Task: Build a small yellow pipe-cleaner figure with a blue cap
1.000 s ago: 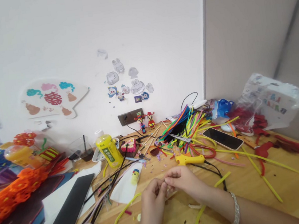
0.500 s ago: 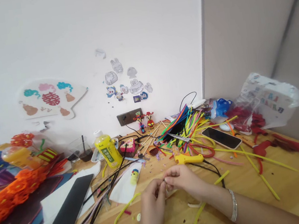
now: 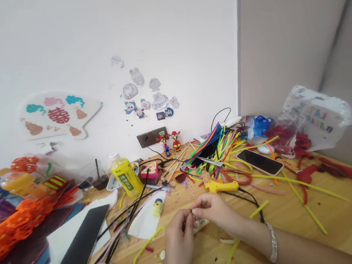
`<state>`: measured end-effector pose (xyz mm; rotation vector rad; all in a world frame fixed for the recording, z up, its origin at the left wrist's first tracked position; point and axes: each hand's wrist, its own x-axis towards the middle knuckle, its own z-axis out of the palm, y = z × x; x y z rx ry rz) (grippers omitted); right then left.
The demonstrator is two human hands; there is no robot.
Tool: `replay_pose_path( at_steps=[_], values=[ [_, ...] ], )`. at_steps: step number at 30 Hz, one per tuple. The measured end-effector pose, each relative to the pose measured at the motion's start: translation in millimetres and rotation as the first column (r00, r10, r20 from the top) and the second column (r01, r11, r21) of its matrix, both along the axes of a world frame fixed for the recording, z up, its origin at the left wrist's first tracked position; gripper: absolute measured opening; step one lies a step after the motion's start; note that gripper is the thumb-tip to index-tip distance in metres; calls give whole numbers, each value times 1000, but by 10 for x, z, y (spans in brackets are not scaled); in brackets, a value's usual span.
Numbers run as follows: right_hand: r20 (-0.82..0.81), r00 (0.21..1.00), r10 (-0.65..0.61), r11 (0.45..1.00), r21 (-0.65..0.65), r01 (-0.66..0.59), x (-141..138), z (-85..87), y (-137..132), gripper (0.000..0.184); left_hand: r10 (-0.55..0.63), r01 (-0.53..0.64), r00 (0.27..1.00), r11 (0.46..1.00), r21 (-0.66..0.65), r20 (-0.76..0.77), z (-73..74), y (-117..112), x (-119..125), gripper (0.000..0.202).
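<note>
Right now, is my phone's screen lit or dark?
Dark: the phone lies face up, showing plain black inside its pale rim, nothing glowing.

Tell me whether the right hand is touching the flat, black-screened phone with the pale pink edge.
Apart: the head view shows the yellow plastic glue gun and wooden tabletop between the right hand and the phone.

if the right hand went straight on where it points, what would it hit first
Probably the left hand, directly facing the right hand at close range; whether the two touch is unclear.
</note>
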<state>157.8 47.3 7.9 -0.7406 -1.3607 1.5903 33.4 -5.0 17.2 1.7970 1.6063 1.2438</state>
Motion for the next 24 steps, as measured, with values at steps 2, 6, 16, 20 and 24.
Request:
replay_pose_path(
  at_steps=[2, 6, 16, 20, 24],
  values=[
    [-1, 1000, -3, 1000, 19, 3, -5, -1, -10, 32, -2, 2, 1000, 1000, 10, 1, 3, 4, -10, 24],
    [9, 999, -31, 998, 52, 31, -9, 16, -46, 23, -10, 10, 1000, 1000, 23, -6, -1, 4, -16, 24],
    [39, 994, -102, 991, 86, 99, -14, -13, -58, 19, -54, 55, 997, 998, 23, -48, 13, -40, 6, 25],
    [39, 990, -137, 984, 121, 132, 30, 41, -4, 21, -98, 100, 993, 994, 34, -60, 48, -21, 13, 19],
    [42, 985, -165, 973, 170, 155, 113, 130, 61, 25, -44, 48, 994, 998, 32, -99, 56, 17, -42, 24]
  ],
)
